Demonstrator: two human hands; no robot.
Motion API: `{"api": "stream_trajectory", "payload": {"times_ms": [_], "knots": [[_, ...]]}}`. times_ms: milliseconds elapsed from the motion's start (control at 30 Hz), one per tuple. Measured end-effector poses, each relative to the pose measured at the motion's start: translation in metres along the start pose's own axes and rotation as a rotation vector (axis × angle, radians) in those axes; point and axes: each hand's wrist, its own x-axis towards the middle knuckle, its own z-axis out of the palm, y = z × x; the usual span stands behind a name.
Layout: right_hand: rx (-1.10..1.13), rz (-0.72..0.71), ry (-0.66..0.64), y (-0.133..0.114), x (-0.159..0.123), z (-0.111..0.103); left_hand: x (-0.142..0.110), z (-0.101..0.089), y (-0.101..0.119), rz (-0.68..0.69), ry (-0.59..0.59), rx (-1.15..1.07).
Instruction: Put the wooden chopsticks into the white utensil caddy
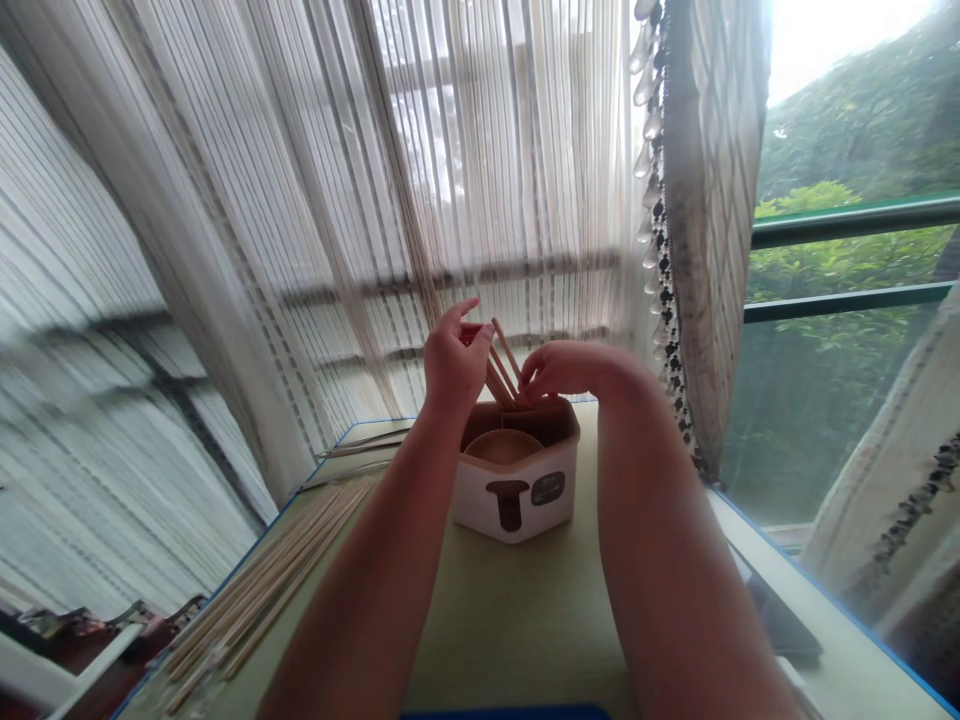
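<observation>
Behind the grip hang thin, see-through white curtains with dark stripes [480, 170]. To the right of it, a patterned beige curtain with a beaded edge [709, 220] hangs by a big, bright window [847, 400]. Green leafy trees [855, 150] show outside, past dark green metal rails [855, 222]. Below the grip is a pale green table with blue edges [517, 610].

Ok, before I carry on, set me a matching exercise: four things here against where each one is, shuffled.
1. White box
2. Loose long sticks
3. Round tan piece
4. Green railing

A. Inside the box, towards its front
B. Beyond the curtain, outside on the right
C. On the table, between the two forearms
D. Lying in a bundle on the table, left of the left forearm

Right pairs: 1-C, 2-D, 3-A, 4-B
</observation>
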Motion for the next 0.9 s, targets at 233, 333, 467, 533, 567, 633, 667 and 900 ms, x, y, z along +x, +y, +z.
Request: {"api": "stream_trajectory", "payload": {"times_ms": [233,333,467,533,567,633,667,900], "knots": [[-0.049,-0.026,-0.017,-0.013,0.003,0.001,0.002,0.001,-0.004,-0.023,-0.017,-0.003],[-0.11,0.0,-0.019,-0.012,0.011,0.002,0.005,0.003,-0.011,-0.035,-0.044,0.005],[-0.143,0.058,-0.019,-0.016,0.021,0.005,0.009,0.0,-0.022,-0.034,-0.065,0.028],[-0.151,0.066,-0.021,-0.019,0.023,0.005,0.011,-0.003,-0.027,-0.045,-0.082,0.026],[-0.148,0.06,-0.024,-0.021,0.024,0.004,0.013,-0.004,-0.028,-0.053,-0.094,0.024],[-0.121,0.035,-0.03,-0.024,0.025,0.003,0.016,-0.008,-0.03,-0.07,-0.13,0.01],[-0.104,0.025,-0.029,-0.025,0.025,0.003,0.017,-0.01,-0.03,-0.078,-0.152,-0.005],[-0.119,0.034,0.032,-0.023,0.023,0.002,0.021,-0.018,-0.03,-0.181,-0.278,-0.197]]}}
